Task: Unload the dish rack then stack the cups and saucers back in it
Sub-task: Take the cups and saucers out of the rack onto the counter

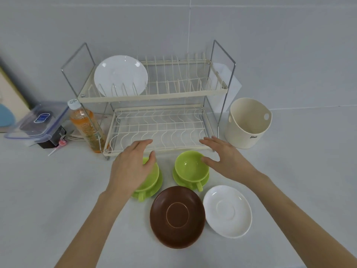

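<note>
Both hands are hovering spread and empty, the left hand (133, 167) over the left green cup (152, 178), the right hand (228, 159) beside the right green cup (191, 167), with the rack (154, 130) lying just beyond

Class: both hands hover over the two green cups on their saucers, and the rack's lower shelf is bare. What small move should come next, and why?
Probably close the right hand on the right green cup: its fingers already touch the rim, and the lower shelf stands bare behind it.
</note>
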Demonstrator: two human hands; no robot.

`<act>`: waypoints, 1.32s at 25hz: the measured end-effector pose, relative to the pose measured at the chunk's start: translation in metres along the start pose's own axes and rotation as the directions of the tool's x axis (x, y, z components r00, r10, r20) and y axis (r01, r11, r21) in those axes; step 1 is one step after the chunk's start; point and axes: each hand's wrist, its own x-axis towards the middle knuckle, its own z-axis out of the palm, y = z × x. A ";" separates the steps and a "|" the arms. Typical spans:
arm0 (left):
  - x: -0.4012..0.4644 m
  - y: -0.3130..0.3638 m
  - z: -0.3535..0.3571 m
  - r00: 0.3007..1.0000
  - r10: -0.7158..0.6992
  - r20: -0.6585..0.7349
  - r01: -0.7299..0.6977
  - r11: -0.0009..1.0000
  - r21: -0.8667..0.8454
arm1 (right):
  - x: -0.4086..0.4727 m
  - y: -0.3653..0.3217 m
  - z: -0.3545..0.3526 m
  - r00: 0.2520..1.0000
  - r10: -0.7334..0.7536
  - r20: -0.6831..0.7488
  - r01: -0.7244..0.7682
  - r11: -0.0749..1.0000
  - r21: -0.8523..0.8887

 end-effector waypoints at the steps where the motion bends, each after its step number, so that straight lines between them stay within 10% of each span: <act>1: 0.009 -0.001 -0.008 0.999 0.029 -0.028 -0.029 1.000 0.000 | 0.007 -0.008 -0.008 1.000 -0.024 -0.015 0.024 1.000 0.012; 13: 0.125 -0.028 -0.088 0.976 0.120 -0.182 -0.096 0.986 0.134 | 0.128 -0.108 -0.065 0.969 -0.186 -0.164 0.192 0.981 0.026; 24: 0.233 -0.077 -0.085 0.997 -0.068 -0.030 0.071 0.991 0.111 | 0.251 -0.136 -0.044 0.988 0.143 0.061 -0.146 0.988 0.045; 33: 0.259 -0.091 -0.075 0.989 -0.140 0.047 0.141 0.990 -0.019 | 0.274 -0.134 -0.031 0.968 0.247 0.036 -0.239 0.878 0.415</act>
